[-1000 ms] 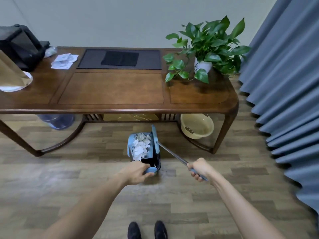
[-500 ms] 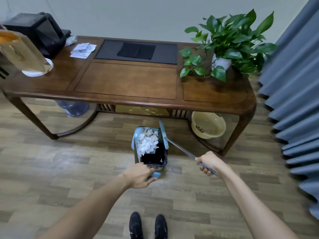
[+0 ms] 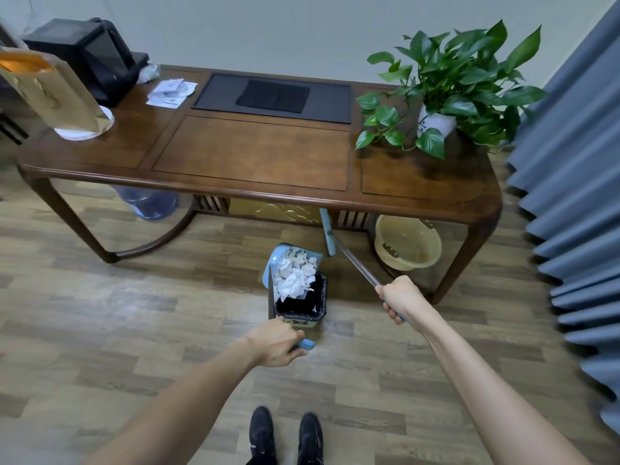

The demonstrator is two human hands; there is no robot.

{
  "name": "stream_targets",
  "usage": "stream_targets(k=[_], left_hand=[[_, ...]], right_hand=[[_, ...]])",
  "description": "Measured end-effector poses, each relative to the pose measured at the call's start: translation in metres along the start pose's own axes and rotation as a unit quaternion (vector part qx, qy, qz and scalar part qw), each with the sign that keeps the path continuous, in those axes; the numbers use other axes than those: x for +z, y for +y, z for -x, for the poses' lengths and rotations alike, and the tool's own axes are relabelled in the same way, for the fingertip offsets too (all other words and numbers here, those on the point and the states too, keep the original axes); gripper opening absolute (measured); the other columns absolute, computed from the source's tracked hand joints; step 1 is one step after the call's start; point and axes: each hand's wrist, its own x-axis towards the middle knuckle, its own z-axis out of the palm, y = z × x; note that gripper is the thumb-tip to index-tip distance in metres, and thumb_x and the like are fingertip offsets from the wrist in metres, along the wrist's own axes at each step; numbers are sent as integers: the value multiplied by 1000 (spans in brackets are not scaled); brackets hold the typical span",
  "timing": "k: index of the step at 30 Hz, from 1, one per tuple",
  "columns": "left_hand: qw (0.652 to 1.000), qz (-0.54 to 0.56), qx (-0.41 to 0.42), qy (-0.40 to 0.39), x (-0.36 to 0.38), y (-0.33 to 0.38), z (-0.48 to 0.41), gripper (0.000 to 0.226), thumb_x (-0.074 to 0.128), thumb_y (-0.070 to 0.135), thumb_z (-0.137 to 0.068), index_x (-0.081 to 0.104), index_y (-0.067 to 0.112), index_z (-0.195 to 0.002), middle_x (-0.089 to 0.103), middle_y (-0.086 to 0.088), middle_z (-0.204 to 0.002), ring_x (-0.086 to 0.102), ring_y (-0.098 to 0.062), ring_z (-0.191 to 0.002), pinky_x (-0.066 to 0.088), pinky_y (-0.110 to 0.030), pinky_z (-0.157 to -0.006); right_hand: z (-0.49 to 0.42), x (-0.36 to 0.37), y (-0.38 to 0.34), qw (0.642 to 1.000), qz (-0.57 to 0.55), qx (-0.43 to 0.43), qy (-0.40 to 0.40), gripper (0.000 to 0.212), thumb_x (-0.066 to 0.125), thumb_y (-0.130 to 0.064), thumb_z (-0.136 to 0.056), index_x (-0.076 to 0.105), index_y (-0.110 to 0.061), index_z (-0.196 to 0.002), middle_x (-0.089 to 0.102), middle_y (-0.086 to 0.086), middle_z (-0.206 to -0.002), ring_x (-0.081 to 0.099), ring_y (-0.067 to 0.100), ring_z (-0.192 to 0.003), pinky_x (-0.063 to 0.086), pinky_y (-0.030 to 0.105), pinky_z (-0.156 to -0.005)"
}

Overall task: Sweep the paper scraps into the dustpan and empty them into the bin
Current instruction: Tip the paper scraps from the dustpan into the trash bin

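1. I hold the dustpan (image 3: 291, 263) by its long handle with the left hand (image 3: 277, 344), fingers curled tight around the blue grip. The pan tilts over the bin (image 3: 303, 302), its open edge low, so the load can slide out under its own weight.
2. The scraps (image 3: 295, 275) sit heaped in the pan, the lowest ones hanging over the bin mouth. A few white bits appear to lie inside the black liner already. I judge the emptying step as under way, not finished.
3. The right hand (image 3: 401, 298) is closed around the broom (image 3: 349, 255) handle. The broom head points away toward the underside of the surface (image 3: 255, 152), well clear of the pan. I keep it aside so it does not block the pour.
4. The bin stands on the floor (image 3: 134, 330) just ahead of my shoes (image 3: 287, 436), between both hands, which keeps the pan's travel short.
5. Next requirement, as I judge it: a steeper tilt, since the crumpled paper may cling in a clump.
6. Risk: light scraps can drift past the narrow bin mouth onto the floor.
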Motion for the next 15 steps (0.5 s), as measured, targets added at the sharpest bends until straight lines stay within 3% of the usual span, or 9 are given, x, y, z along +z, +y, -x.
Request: stream_targets(k=[4, 7, 15], left_hand=[[1000, -5, 3, 13, 9, -1, -1, 43, 37, 48, -100, 55, 9, -101, 69, -20, -91, 62, -39, -86, 46, -39, -72], [999, -20, 21, 21, 13, 0, -4, 43, 35, 47, -101, 54, 8, -100, 69, -19, -88, 62, -39, -80, 45, -39, -83], [996, -57, 60, 30, 19, -2, -1, 41, 34, 40, -102, 54, 5, -99, 69, -20, -81, 61, -38, -70, 36, -39, -90]], right_hand=[[-5, 18, 1, 996, -83, -10, -25, 19, 52, -21, -96, 59, -4, -89, 49, 6, -62, 38, 14, -42, 30, 23, -39], [-9, 36, 3, 990, -136, 2, -48, 18, 50, -21, -97, 55, -7, -87, 45, 5, -60, 34, 14, -42, 26, 20, -37], [-14, 57, 12, 988, -150, 10, -44, 21, 50, -22, -99, 56, -7, -86, 45, 5, -60, 35, 15, -42, 26, 21, -36]])
